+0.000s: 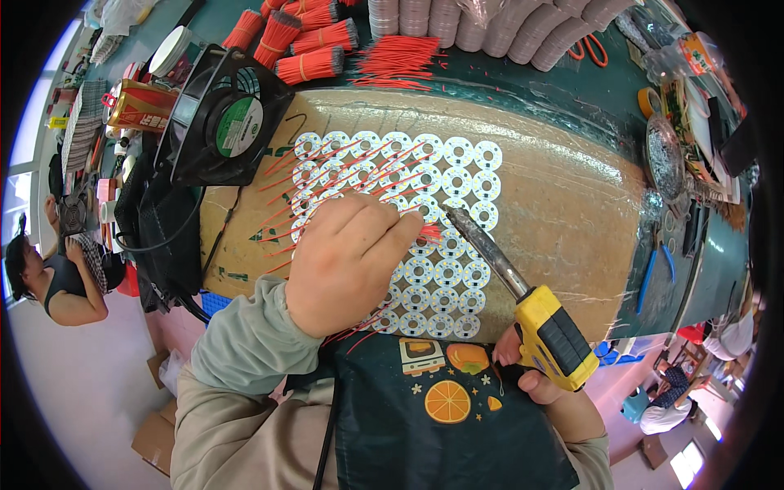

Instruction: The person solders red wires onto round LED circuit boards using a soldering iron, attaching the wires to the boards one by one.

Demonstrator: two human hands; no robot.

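Note:
Rows of round white ring-shaped LED boards [458, 152] lie close together on a brown board [563, 204]. Thin red wires [278, 184] stretch across many of the left-hand rings. Over the middle of the rows, my left hand [347, 253] is closed on a small bunch of red wires [428, 235], whose ends poke out beside the fingertips. My right hand [535, 376] grips a yellow soldering gun [557, 339] from below, partly hidden by its body. Its dark tip slants up and left, close to the rings just right of my left fingers; contact cannot be made out.
A black fan [220, 118] stands at the board's left corner. Bundles of red wires [310, 65] and stacks of grey discs [523, 37] line the back. Blue-handled pliers [648, 278] and orange-handled scissors [594, 51] lie to the right. Another person [65, 278] sits far left.

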